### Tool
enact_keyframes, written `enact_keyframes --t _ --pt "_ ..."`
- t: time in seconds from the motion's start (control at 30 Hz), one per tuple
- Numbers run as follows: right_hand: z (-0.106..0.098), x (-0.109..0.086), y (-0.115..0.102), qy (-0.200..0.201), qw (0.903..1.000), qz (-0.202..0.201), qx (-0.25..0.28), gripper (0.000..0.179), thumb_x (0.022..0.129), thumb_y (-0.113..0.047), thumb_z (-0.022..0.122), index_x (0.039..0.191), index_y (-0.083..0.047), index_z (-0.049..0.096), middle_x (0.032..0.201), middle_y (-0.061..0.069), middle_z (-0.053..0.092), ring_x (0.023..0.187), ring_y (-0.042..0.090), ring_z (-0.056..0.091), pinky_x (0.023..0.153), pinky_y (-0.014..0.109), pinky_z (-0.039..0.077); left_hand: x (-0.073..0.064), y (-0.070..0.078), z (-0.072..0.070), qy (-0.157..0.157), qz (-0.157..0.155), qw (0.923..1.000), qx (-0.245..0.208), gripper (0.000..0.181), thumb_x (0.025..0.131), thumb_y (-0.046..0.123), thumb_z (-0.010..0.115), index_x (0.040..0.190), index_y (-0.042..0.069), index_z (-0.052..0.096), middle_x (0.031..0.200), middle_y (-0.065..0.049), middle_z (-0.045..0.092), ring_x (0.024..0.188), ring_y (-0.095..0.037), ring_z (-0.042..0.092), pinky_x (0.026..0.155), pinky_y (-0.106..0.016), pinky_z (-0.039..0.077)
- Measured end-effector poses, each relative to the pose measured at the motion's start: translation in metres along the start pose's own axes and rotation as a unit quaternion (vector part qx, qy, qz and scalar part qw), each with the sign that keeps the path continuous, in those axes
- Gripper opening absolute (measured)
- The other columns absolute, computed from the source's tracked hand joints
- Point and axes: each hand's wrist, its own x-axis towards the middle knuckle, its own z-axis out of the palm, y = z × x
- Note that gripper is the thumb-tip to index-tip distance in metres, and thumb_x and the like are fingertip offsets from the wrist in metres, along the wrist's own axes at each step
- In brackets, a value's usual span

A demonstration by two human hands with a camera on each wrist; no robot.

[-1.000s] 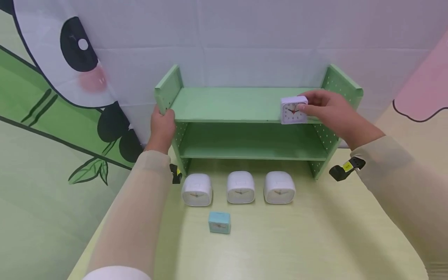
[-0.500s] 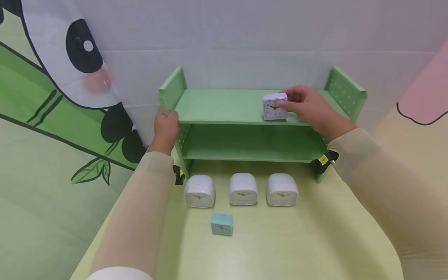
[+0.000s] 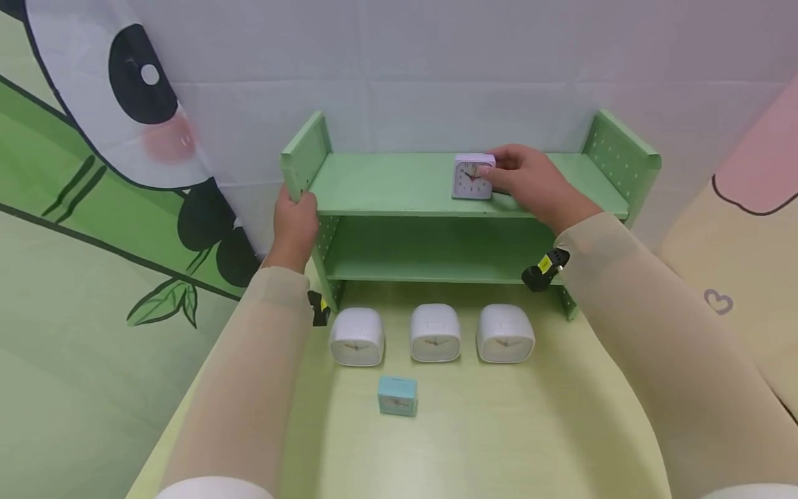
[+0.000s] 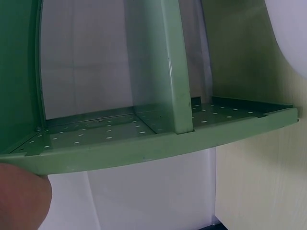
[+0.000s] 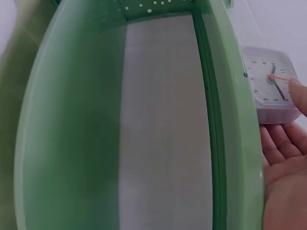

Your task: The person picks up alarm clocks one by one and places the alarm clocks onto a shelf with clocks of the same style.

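In the head view a green two-tier shelf stands against the back cloth. My right hand pinches a small lilac alarm clock at its right side, thumb over the dial, at the top board right of its middle. The right wrist view shows the same clock upright, dial outward, beyond the board's edge; whether its base touches the board I cannot tell. My left hand grips the front edge of the shelf's left side panel. Its far fingers are hidden behind that panel.
Three white rounded clocks, left, middle and right, stand in a row before the shelf. A small teal clock sits nearer on the pale table. The lower board runs under the top one.
My right hand has carried the lilac clock leftward along the top board and a little back from its front edge. The left hand keeps its grip on the side panel.
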Motion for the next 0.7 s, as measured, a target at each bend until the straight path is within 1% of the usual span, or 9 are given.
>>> enact_keyframes --t 0.1,0.17,0.27,0.4,0.57,0.7 --pt "0.002 0.006 -0.005 -0.010 0.9995 0.006 -0.029 0.060 0.099 -0.046 0.066 0.148 -0.013 0.053 0.144 0.007 0.056 0.127 0.022 0.051 0.105 0.041 0.039 -0.002 0.000 -0.001 -0.001 -0.004 1.0000 0.001 0.049 0.103 0.025 0.034 0.152 0.017 0.040 0.137 -0.005 0.049 0.119 -0.020 0.044 0.105 -0.041 0.037" --pt "0.005 0.009 -0.009 -0.018 0.9991 0.007 -0.037 0.060 0.099 -0.045 0.067 0.147 -0.012 0.053 0.144 0.007 0.056 0.127 0.022 0.051 0.104 0.040 0.040 -0.003 0.000 -0.002 -0.002 -0.006 1.0000 0.005 0.049 0.103 0.025 0.034 0.152 0.018 0.040 0.138 -0.005 0.049 0.121 -0.021 0.044 0.106 -0.041 0.037" --pt "0.012 0.013 -0.016 -0.029 0.9989 0.008 -0.036 0.057 0.100 -0.040 0.067 0.146 -0.010 0.053 0.143 0.008 0.056 0.126 0.022 0.053 0.104 0.038 0.043 -0.002 -0.001 -0.004 -0.002 -0.007 0.9999 0.008 0.049 0.104 0.026 0.035 0.152 0.019 0.040 0.139 -0.004 0.050 0.123 -0.019 0.044 0.110 -0.042 0.036" --pt "0.020 0.019 -0.023 -0.038 0.9987 0.008 -0.033 0.055 0.102 -0.038 0.065 0.147 -0.009 0.052 0.143 0.008 0.056 0.125 0.021 0.054 0.105 0.037 0.045 0.000 -0.002 -0.006 0.001 -0.003 1.0000 0.002 0.049 0.103 0.025 0.035 0.152 0.019 0.040 0.142 -0.005 0.050 0.125 -0.018 0.044 0.112 -0.041 0.034" --pt "0.026 0.028 -0.025 -0.040 0.9989 0.010 -0.021 0.053 0.103 -0.035 0.064 0.148 -0.009 0.052 0.142 0.007 0.056 0.123 0.020 0.057 0.105 0.034 0.046 0.001 -0.002 -0.007 0.001 -0.002 1.0000 0.003 0.051 0.103 0.024 0.035 0.154 0.018 0.039 0.144 -0.006 0.049 0.126 -0.018 0.044 0.114 -0.041 0.032" --pt "0.033 0.036 -0.024 -0.034 0.9992 0.014 -0.017 0.053 0.103 -0.034 0.064 0.148 -0.009 0.051 0.142 0.007 0.056 0.122 0.020 0.057 0.103 0.033 0.047 0.002 -0.005 -0.009 0.000 -0.009 0.9999 0.005 0.051 0.104 0.025 0.034 0.154 0.019 0.038 0.144 -0.005 0.049 0.125 -0.018 0.043 0.113 -0.041 0.033"
